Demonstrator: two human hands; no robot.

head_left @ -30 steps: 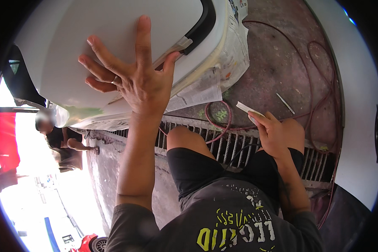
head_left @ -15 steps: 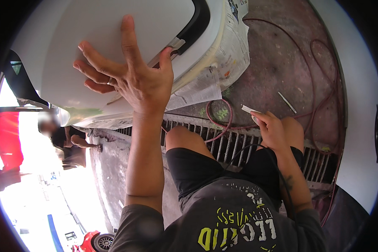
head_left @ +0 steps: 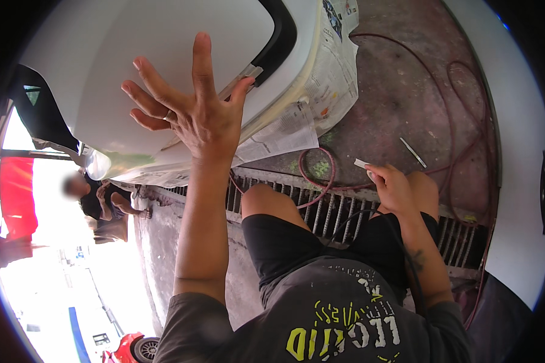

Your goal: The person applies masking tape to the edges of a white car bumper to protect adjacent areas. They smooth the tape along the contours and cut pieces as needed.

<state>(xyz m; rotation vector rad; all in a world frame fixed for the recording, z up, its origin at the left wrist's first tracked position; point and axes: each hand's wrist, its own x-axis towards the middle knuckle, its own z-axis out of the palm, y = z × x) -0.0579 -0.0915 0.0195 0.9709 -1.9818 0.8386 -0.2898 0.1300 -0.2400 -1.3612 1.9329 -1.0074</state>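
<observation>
My left hand (head_left: 204, 118) is spread over the pale grey painted car panel (head_left: 163, 36), fingers stretched and slightly apart. Its thumb presses near a strip of silvery tape (head_left: 253, 71) at the lower end of the black curved trim (head_left: 284, 30). A dark narrow slot beside the thumb is partly hidden by the hand. Above my right knee, my right hand (head_left: 391, 186) is closed on a small pale flat strip (head_left: 361, 163), pinched between thumb and fingers; I cannot tell its material. Masking newspaper (head_left: 284, 130) hangs along the panel's lower edge.
A reddish hose (head_left: 333, 172) loops over the stained floor beside a thin white stick (head_left: 413, 152). Below runs a metal floor grate (head_left: 339, 212). Another white panel (head_left: 521, 181) curves along the right. A person (head_left: 100, 199) sits at the far left, near a red car (head_left: 133, 349).
My left thumb has shifted slightly right, up to the tape, and the fingers have tilted a little to the right. The right hand has dipped slightly, still gripping the strip.
</observation>
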